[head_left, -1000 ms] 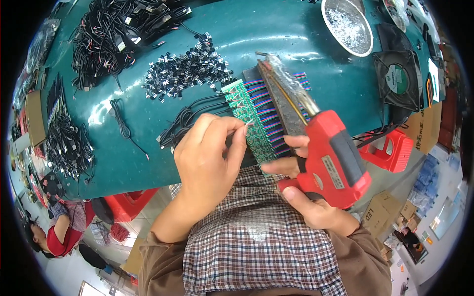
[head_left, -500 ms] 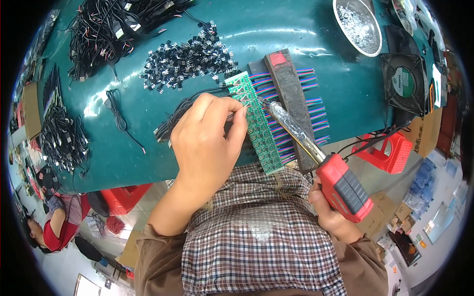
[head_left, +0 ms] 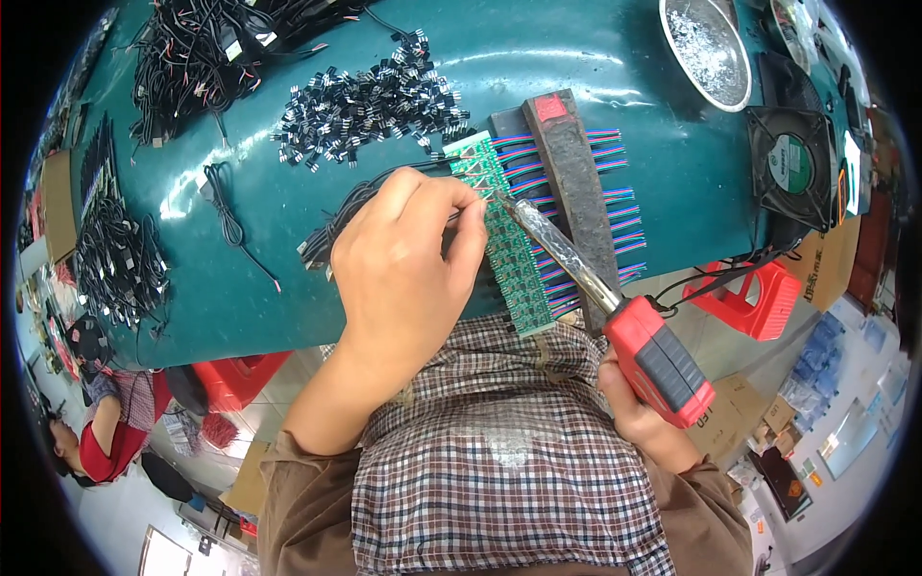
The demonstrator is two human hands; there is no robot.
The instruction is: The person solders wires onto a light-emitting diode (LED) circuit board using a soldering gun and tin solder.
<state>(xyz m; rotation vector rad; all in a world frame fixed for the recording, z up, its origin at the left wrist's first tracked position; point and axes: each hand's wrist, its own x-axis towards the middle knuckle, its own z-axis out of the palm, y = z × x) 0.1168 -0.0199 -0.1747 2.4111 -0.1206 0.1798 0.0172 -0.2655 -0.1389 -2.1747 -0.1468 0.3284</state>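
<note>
My left hand [head_left: 403,254] pinches a thin black cable, thumb and forefinger held against the left edge of a green circuit board panel [head_left: 523,274]; the wire end between the fingertips is mostly hidden. In my right hand [head_left: 642,422] is a red and black soldering iron [head_left: 663,360], its metal barrel slanting up and left. The iron's tip meets the panel beside my left fingertips. Several black cables [head_left: 348,213] lie behind my left hand. Coloured ribbon wires [head_left: 624,209] run out of the panel's right side, under a dark heavy bar [head_left: 574,182].
Small black connectors [head_left: 370,110] are heaped beyond the panel. Black cable bundles [head_left: 197,67] cover the far left, with more [head_left: 120,269] below. A single coiled cable [head_left: 226,226] lies left. At right stand a metal bowl [head_left: 744,91] and a fan [head_left: 792,168]. Another person [head_left: 110,437] sits at lower left.
The soldering iron has moved left, and its tip has come from the panel's right edge onto the board near my left fingertips. My left hand keeps its pinch. The whole view has shifted slightly.
</note>
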